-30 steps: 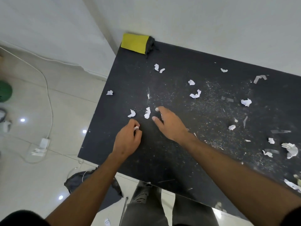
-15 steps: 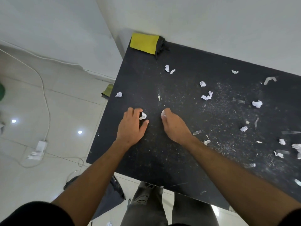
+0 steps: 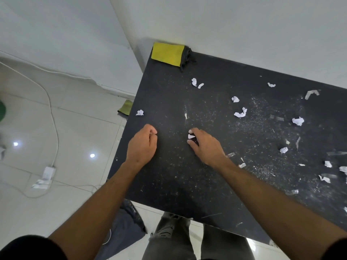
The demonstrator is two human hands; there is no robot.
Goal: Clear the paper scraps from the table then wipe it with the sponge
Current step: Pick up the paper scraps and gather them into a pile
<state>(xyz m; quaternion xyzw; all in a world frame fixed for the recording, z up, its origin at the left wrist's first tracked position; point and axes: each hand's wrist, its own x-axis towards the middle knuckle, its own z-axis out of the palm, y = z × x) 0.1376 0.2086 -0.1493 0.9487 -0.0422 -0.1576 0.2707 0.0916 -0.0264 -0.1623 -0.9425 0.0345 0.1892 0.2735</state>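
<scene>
Left hand [image 3: 142,145] is curled, apparently closed on a scrap. A white scrap [image 3: 191,136] is pinched by the right hand [image 3: 205,145]. Beyond the hands, scraps [image 3: 240,113] are scattered over the table [image 3: 169,181]: weightless, crumpled, best pinched. Sponge [image 3: 167,54] is left in the far corner.

On the black table [image 3: 169,175] lie about fourteen crumpled white paper scraps [image 3: 241,113], one yellow sponge [image 3: 167,54] and several clear tape strips [image 3: 312,93]. Two hands are visible: left hand [image 3: 142,145], right hand [image 3: 205,145].
</scene>
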